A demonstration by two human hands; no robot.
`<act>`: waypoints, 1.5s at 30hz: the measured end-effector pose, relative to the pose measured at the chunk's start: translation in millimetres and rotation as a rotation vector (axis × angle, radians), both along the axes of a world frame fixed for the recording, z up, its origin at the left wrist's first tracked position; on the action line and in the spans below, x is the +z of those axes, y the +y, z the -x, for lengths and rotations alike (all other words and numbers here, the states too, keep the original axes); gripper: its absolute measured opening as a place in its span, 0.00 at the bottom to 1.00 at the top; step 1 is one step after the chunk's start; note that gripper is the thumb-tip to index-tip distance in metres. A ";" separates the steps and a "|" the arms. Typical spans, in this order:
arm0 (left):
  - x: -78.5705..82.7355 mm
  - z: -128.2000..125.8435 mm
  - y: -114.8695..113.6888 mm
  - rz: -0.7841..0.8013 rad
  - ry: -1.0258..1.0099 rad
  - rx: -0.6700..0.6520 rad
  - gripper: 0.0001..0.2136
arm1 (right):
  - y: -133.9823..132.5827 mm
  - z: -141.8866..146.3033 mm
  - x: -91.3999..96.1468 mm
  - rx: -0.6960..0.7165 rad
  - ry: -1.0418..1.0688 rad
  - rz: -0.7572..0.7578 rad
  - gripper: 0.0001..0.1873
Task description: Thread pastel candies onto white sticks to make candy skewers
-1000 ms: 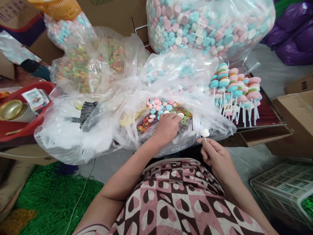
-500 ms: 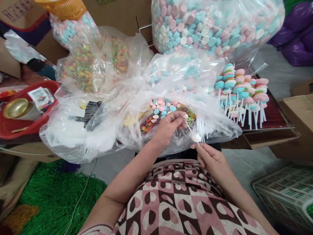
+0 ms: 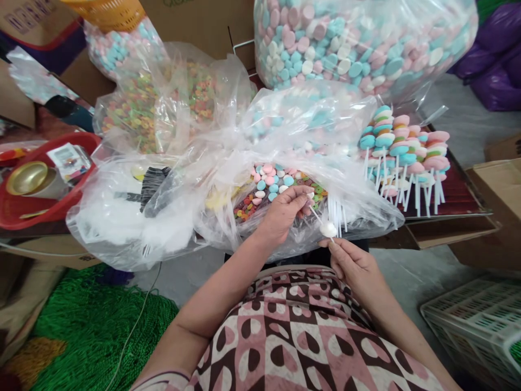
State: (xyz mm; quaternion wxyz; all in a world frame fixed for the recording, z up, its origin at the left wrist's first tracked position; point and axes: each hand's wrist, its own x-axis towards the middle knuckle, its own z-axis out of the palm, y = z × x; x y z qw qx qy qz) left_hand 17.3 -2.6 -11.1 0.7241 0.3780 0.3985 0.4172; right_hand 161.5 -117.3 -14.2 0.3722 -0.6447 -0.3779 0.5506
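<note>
A white stick (image 3: 315, 212) slants between my hands, with a white marshmallow (image 3: 328, 230) threaded on its lower part. My right hand (image 3: 350, 259) pinches the stick's lower end just below that marshmallow. At the upper end, my left hand (image 3: 285, 213) is closed with thumb and finger round a small white piece that looks like another marshmallow; the fingers partly hide it. Under and beyond my left hand, an open plastic bag holds loose pink, blue and white marshmallows (image 3: 272, 178) and colourful gummy rings (image 3: 246, 208). Several white sticks (image 3: 337, 213) lie just right of my left hand.
Finished-looking marshmallow skewers (image 3: 402, 149) are piled at the table's right end. Behind stands a large marshmallow bag (image 3: 358, 49), with bags of gummy rings (image 3: 138, 117) further left. A red basin (image 3: 87, 149) sits at far left, a plastic crate (image 3: 472, 320) at lower right.
Hands, stick and marshmallow keep nearly the same pose. The whole view has shifted very slightly; nothing was let go or taken up.
</note>
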 end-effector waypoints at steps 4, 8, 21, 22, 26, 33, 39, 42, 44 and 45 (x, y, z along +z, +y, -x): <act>0.2 -8.6 -9.3 -0.093 0.092 0.024 0.08 | -1.5 0.2 -1.8 0.001 0.016 -0.009 0.20; 3.2 -18.7 -24.7 -0.174 0.180 -0.012 0.13 | -3.7 -0.3 -7.9 -0.028 0.071 -0.021 0.18; -0.1 3.9 2.0 -0.778 0.985 -0.243 0.10 | 1.3 -8.7 -6.8 -0.270 0.373 -0.077 0.11; -3.4 2.0 1.8 -0.824 1.093 -0.294 0.10 | 1.2 -8.9 -7.0 -0.269 0.365 -0.078 0.11; -10.2 -7.5 -0.2 -0.907 1.332 -0.350 0.10 | -1.0 -8.1 -10.3 -0.240 0.333 -0.062 0.12; -4.2 3.3 5.2 -0.401 0.640 -0.103 0.06 | -4.5 -7.0 -16.3 -0.094 0.166 0.016 0.18; -3.1 8.4 -1.3 -0.085 0.081 -0.067 0.11 | -3.8 -3.8 -13.1 -0.031 0.088 0.022 0.20; -5.2 5.6 -3.5 -0.075 0.070 -0.028 0.10 | -4.1 -3.7 -13.4 -0.016 0.065 0.020 0.20; -6.2 4.4 -5.3 -0.106 0.115 -0.031 0.09 | -4.4 -4.0 -14.6 -0.005 0.050 0.020 0.20; -6.3 4.2 -6.6 -0.141 0.155 -0.033 0.08 | -4.4 -4.1 -15.3 -0.001 0.044 0.022 0.21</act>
